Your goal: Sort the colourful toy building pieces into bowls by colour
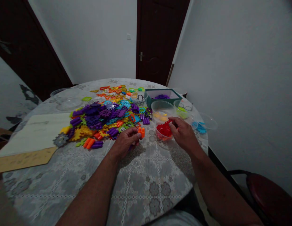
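My left hand [125,142] is closed around an orange plastic building piece [141,132], which sticks out past the fingertips. A large heap of interlocking plastic pieces [105,114] in purple, yellow, orange and blue lies just beyond that hand. My right hand [183,133] hangs over a clear bowl of red pieces [164,131], and its fingers seem to pinch a red piece [170,123] at the bowl's edge. Behind that bowl stands a clear bowl of yellow pieces [161,111].
A teal box of purple pieces [160,95] stands at the back of the round patterned table [146,185]. Clear bowls of green [181,110] and blue pieces [203,125] sit to the right. A pale board [35,135] lies on cardboard [23,160] at left.
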Action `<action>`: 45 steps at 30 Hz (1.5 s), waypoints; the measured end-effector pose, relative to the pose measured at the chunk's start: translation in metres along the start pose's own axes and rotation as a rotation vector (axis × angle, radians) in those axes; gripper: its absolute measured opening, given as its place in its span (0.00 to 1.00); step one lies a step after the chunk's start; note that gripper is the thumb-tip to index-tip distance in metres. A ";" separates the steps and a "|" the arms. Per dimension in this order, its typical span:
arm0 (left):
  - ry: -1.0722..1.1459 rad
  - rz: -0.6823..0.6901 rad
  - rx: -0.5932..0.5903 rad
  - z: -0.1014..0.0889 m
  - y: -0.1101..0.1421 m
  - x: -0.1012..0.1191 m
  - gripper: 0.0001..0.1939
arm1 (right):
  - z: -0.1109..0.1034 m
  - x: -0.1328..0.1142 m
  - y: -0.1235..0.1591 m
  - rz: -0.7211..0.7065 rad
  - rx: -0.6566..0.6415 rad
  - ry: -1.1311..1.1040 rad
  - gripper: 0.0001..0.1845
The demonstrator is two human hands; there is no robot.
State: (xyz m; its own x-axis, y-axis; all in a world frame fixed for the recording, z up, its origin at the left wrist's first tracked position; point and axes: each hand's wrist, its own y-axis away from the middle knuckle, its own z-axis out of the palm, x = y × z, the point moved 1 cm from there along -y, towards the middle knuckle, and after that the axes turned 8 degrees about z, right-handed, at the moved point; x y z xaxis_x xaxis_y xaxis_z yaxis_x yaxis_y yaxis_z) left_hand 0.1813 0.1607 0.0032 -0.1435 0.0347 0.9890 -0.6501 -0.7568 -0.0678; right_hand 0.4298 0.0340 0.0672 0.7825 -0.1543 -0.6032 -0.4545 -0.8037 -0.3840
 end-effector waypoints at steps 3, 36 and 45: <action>-0.031 -0.005 -0.009 0.002 0.001 0.003 0.16 | 0.003 0.002 0.003 -0.031 0.039 0.005 0.17; 0.624 -0.121 0.027 -0.003 0.000 0.002 0.33 | -0.029 0.073 -0.024 -0.006 0.326 0.182 0.19; 0.643 -0.092 0.030 0.000 -0.001 0.001 0.34 | 0.014 -0.030 0.028 -0.340 -0.059 -0.102 0.17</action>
State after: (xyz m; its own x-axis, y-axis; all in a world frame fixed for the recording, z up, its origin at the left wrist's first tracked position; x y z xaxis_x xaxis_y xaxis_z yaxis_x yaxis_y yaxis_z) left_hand 0.1818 0.1615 0.0042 -0.5119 0.4772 0.7143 -0.6616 -0.7494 0.0265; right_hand 0.3878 0.0242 0.0653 0.8371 0.1837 -0.5153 -0.1472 -0.8316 -0.5356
